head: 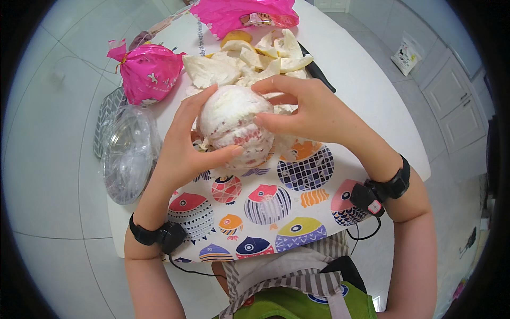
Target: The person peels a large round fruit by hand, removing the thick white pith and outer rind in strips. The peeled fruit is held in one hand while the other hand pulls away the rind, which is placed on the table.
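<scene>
A peeled pomelo (pixel 239 115), still coated in white pith, is held between my two hands above the table. Pinkish-red flesh shows through a groove across its middle. My left hand (pixel 193 135) cups its left side, thumb along the lower front and fingers towards the back. On the right, my right hand (pixel 295 105) grips the upper right side with thumb and fingers, the thumb tip at the groove. Just behind the fruit lies a heap of thick pomelo peel (pixel 215 69), white inside with some yellow rind. Parts of the fruit's far side and underside are hidden.
Left stand a tied pink plastic bag (pixel 153 73) and a plastic-wrapped bowl-like item (pixel 129 155). Another pink bag (pixel 255 16) lies at the back. A black-handled tool (pixel 318 73) is partly under the peel. The fish-print mat (pixel 293 205) covers the white table's (pixel 374 95) near side.
</scene>
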`<action>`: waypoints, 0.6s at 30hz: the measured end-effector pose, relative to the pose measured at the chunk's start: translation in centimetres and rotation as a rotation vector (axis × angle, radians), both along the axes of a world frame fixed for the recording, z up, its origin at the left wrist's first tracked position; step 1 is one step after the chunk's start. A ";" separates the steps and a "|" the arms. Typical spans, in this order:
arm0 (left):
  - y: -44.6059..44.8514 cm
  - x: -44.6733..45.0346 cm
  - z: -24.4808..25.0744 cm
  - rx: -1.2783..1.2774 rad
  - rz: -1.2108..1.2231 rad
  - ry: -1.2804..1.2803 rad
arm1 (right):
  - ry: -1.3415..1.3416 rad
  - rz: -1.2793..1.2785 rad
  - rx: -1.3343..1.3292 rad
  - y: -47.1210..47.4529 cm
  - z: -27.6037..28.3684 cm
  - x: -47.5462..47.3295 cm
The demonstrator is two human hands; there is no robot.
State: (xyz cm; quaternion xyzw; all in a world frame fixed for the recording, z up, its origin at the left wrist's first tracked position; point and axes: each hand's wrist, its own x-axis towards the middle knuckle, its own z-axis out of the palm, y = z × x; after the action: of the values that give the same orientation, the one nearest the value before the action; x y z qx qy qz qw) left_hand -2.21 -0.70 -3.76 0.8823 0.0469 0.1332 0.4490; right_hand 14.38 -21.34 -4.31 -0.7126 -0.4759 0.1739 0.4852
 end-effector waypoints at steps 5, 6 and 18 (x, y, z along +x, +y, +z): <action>-1.4 0.8 -0.5 0.073 -0.025 -0.087 | -0.073 -0.061 -0.032 0.3 -0.2 -1.2; -1.6 0.9 -0.8 0.130 -0.031 -0.089 | -0.106 -0.059 -0.012 0.3 -0.3 -1.3; -1.5 0.7 -2.4 -0.004 0.035 -0.158 | -0.479 -0.051 0.262 1.1 -1.9 -0.9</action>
State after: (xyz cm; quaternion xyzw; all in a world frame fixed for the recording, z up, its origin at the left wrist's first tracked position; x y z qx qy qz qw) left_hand -1.48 -2.18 -6.14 0.8670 0.0271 0.2104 0.4509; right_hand 13.45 -20.19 -6.25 -0.6765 -0.5774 -0.0748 0.4510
